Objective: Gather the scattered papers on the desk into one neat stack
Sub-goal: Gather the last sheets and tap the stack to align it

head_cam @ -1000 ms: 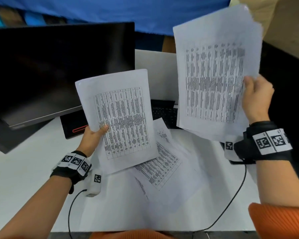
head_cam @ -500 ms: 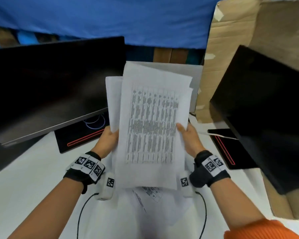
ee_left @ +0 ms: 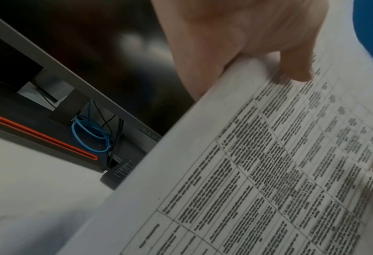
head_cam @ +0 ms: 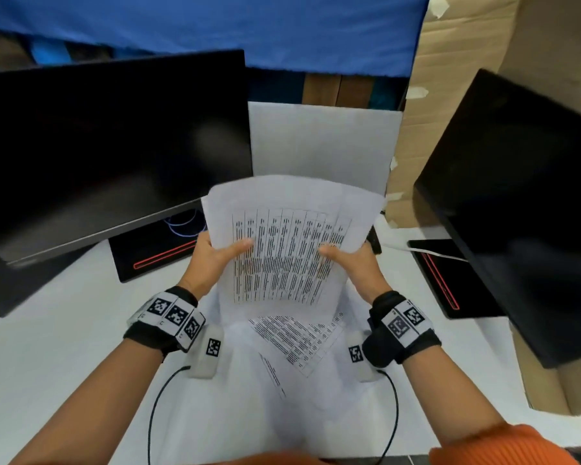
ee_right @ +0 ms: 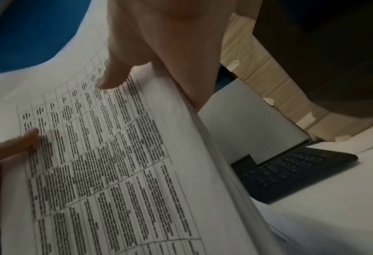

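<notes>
Lowered now, held sheets (head_cam: 282, 263) pinched by left hand (head_cam: 215, 260) and right hand (head_cam: 353, 263)

**Print blurred, fingers hidden behind the sheets**

The table print on the held papers (head_cam: 284, 250) was too blurred to read. Behind those papers, the fingers of the left hand (head_cam: 212, 260) and right hand (head_cam: 356, 263) were hidden; only thumbs showed. The papers covered most of the keyboard (ee_right: 290, 172) and part of the loose sheets (head_cam: 296, 344) below them.

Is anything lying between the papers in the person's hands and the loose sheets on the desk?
Nothing visible. The held papers hang directly above the loose sheets on the desk, with only open air between.
</notes>
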The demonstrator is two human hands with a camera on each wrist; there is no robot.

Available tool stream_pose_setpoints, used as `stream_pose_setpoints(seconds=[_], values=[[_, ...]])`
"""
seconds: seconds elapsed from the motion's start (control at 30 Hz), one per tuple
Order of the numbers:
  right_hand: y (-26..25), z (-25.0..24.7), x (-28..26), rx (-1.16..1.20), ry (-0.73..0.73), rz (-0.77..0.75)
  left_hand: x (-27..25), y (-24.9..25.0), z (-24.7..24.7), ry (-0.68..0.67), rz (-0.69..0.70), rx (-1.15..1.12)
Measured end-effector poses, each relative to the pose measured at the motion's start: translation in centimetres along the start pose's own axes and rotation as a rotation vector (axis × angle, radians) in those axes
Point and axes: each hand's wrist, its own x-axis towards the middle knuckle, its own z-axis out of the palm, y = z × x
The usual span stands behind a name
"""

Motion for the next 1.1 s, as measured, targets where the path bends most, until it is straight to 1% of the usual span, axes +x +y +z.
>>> stream_pose_setpoints(seconds=[0.07, 0.13, 0.23, 0.3, 0.33, 0.4, 0.43, 0.5, 0.57, 0.6, 0.63, 0.7, 0.73, 0.77, 0.83, 0.9, 0.97, 1.03, 1.1], values=[[0.3, 0.3, -0.2, -0.052, -0.048, 0.039, -0.3, -0.2, 0.4, -0.022, -0.027, 0.067], [-0.4, 0.1, -0.2, -0.074, -0.040, 0.021, -0.3, 0.2, 0.6, 0.002, -0.011, 0.093], [-2.1, -1.1, -0.1, -0.047, 0.000, -0.011, 0.1, 1.2, 0.5, 0.047, 0.031, 0.048], [-1.9, -1.4, -0.4, -0.017, 0.009, 0.015, 0.0, 0.8, 0.6, 0.040, 0.017, 0.025], [-0.9, -1.3, -0.7, -0.028, -0.015, 0.065, -0.3, 0.1, 0.8, 0.016, -0.020, 0.036], [1.3, -0.7, -1.5, -0.102, -0.063, 0.193, -0.9, -2.3, 1.4, 0.000, -0.137, 0.110], [2.2, -0.6, -1.7, -0.133, -0.039, 0.232, -1.1, -3.4, 1.4, 0.017, -0.200, 0.140], [3.0, -1.0, -1.5, -0.158, 0.079, 0.251, -1.3, -5.3, 1.2, 0.058, -0.242, 0.123], [2.6, -2.1, -1.3, -0.112, 0.205, 0.240, -1.8, -7.2, 0.2, 0.143, -0.305, 0.154], [2.2, -2.8, -1.2, -0.101, 0.255, 0.227, -2.3, -8.0, -0.3, 0.179, -0.380, 0.209], [1.7, -3.4, -1.2, -0.087, 0.299, 0.205, -2.5, -9.5, -1.0, 0.195, -0.489, 0.277], [2.2, -4.6, -0.9, -0.042, 0.370, 0.191, -3.7, -11.6, -1.9, 0.157, -0.749, 0.408], [2.8, -5.0, -0.8, -0.049, 0.417, 0.214, -4.2, -12.2, -2.0, 0.133, -0.839, 0.454], [3.4, -5.2, -0.7, -0.051, 0.444, 0.239, -4.5, -12.8, -2.1, 0.138, -0.891, 0.479], [3.9, -5.2, -0.9, -0.057, 0.483, 0.279, -4.6, -13.3, -1.5, 0.201, -0.912, 0.437], [4.5, -4.9, -1.0, -0.051, 0.521, 0.297, -4.3, -13.5, -0.4, 0.276, -0.910, 0.282], [4.6, -4.6, -1.0, -0.057, 0.534, 0.285, -3.8, -13.6, 0.8, 0.330, -0.921, 0.189], [4.7, -4.4, -1.0, -0.030, 0.542, 0.277, -3.3, -13.2, 1.6, 0.352, -0.917, 0.119], [4.6, -4.0, -1.1, -0.001, 0.553, 0.276, -2.8, -12.7, 2.2, 0.326, -0.950, 0.025]])
